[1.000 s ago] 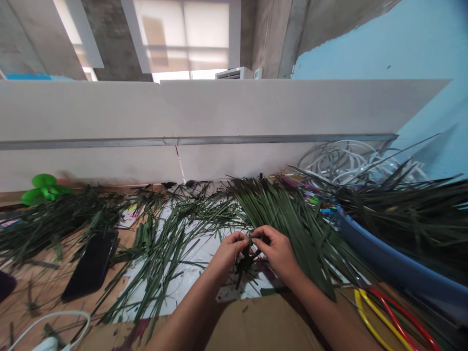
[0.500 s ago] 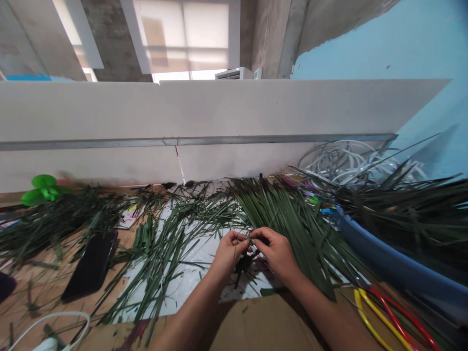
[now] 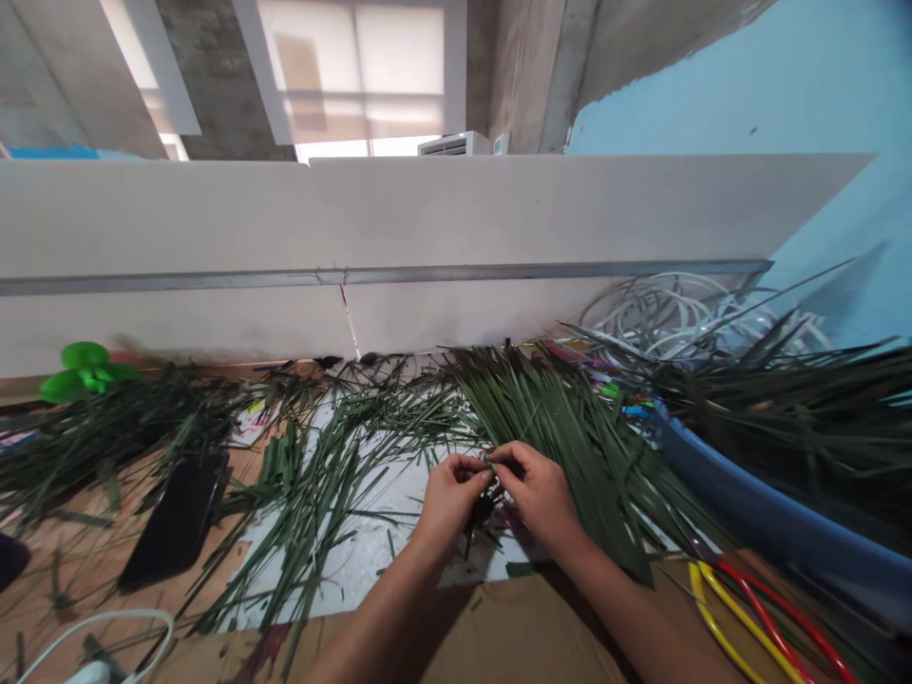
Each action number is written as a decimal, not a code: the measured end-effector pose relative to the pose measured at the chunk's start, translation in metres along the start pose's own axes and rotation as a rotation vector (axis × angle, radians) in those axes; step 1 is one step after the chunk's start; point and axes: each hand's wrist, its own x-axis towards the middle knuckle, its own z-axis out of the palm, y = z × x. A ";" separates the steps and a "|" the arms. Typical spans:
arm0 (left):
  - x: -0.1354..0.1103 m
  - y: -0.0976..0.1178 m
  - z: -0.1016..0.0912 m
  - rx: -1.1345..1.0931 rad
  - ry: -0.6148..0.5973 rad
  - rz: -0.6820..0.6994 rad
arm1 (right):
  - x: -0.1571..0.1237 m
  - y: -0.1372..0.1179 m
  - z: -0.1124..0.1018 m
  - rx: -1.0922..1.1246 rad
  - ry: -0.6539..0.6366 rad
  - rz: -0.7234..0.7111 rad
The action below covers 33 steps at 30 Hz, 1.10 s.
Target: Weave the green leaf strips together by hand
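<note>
My left hand (image 3: 450,489) and my right hand (image 3: 536,489) meet fingertip to fingertip over the white sheet (image 3: 370,556). Between them is a small piece of green leaf strip (image 3: 488,463), pinched by both thumbs and forefingers. Its exact shape is mostly covered by the fingers. Dark leaf pieces (image 3: 484,513) show just below the hands. Right beside my right hand lies a fan of long, wide green leaves (image 3: 562,427). Narrow cut leaf strips (image 3: 320,513) are scattered to the left of my left hand.
A blue tub (image 3: 769,499) full of leaves stands at the right, with red-handled (image 3: 769,608) and yellow-handled (image 3: 719,617) tools before it. A black phone (image 3: 175,522), a white cable (image 3: 106,617) and a green fan (image 3: 85,370) are at the left. A white partition (image 3: 427,214) rises behind.
Both hands stay close together in the same spot, with small finger shifts. My left hand has turned slightly, covering more of the dark leaf pieces below.
</note>
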 end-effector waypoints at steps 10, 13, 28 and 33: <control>0.003 -0.008 0.000 0.069 0.007 0.076 | 0.001 0.002 0.001 0.046 -0.014 0.022; 0.003 -0.008 0.000 0.133 0.008 0.123 | 0.001 0.002 0.001 0.070 -0.033 0.031; -0.002 0.001 -0.002 0.267 0.020 0.218 | 0.003 0.000 -0.003 0.042 -0.104 0.062; -0.002 0.005 -0.001 0.197 0.009 0.174 | 0.005 0.001 -0.004 0.010 -0.128 0.063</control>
